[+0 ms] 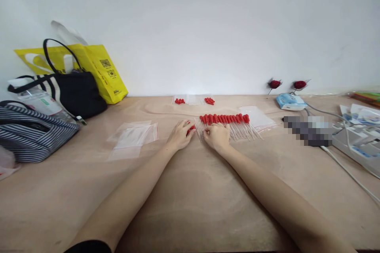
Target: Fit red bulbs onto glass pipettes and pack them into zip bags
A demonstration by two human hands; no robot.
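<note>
Wooden tabletop [190, 197] lies nearest. The left hand [179, 135] curls at red pieces [192, 129], the right hand [218, 136] partly blocks red-tipped sticks [225, 119] just beyond; either grip is unclear. Farther back: blue packet [290, 103], yellow bag [102, 73], white wall [190, 27].

- Our left forearm [144, 189] slants forward and inward from the lower left.
- Our left hand [178, 136] is palm down, fingers loosely curved, the thumb apart from them.
- Our right forearm [264, 184] slants forward and inward from the lower right.
- Our right hand [219, 136] is near the left one, fingers curled inward; its fingertips are hard to make out.
</note>
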